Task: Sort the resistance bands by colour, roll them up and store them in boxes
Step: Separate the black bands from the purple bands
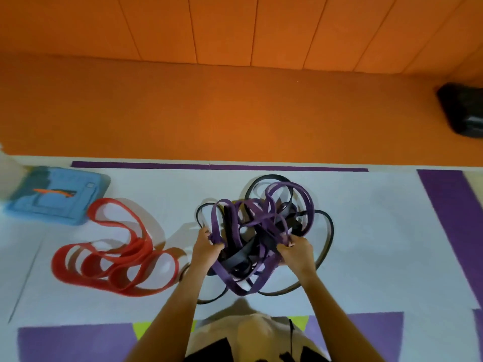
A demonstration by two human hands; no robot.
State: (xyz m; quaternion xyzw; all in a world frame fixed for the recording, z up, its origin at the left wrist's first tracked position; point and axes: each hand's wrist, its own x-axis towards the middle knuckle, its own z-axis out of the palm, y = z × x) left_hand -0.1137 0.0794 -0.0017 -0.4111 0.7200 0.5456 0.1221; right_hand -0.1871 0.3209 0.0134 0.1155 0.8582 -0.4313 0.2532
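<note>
- Count: two heaps of bands on the floor (379, 244). One is all red bands (115, 254); the other is a tangle of purple bands (261, 218) and black bands (329, 231). The number of bands in each heap cannot be told because the loops overlap.
- Also one blue flat container (57, 195), far left, just beyond the red heap, and one black object (462, 111), far right on the orange surface.
- Left hand (206, 246): grip clamped, fingers curled round purple strands at the tangle's left edge.
- Right hand (298, 250): grip clamped, fingers bunched on purple strands at the tangle's right edge.
- Tangle sits centre, directly before the person, between the two hands. It is roughly round with no clear long axis, and loops fan outward on all sides.
- The red heap lies flat, well left of the tangle, untouched. Its long axis runs diagonally from far-left to near-right.
</note>
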